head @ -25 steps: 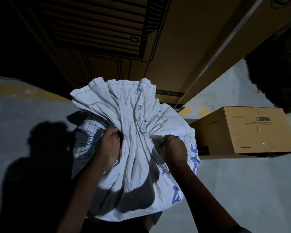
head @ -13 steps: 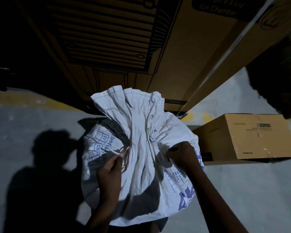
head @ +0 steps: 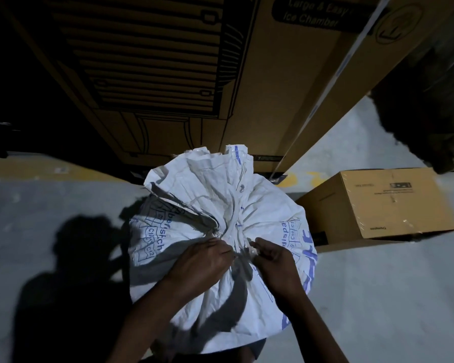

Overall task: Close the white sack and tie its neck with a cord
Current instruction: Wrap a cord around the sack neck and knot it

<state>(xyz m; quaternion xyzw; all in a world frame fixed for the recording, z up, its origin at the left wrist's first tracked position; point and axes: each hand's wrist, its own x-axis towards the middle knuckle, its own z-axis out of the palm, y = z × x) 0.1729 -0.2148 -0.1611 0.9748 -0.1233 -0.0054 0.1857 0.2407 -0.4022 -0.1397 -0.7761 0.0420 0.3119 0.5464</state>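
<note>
Sack [head: 194, 205] white, bunched (blue print).

view: single head cam, worn on my head, wide-angle
facing: forward and steeply down over my forearms
nearness: close on white sack [head: 220, 205], my left hand [head: 202, 260] and right hand [head: 275, 260] mid-frame
edges: tall carton [head: 194, 74] at top, small box [head: 378, 205] right, floor [head: 378, 297] below
shared: one view only
</note>
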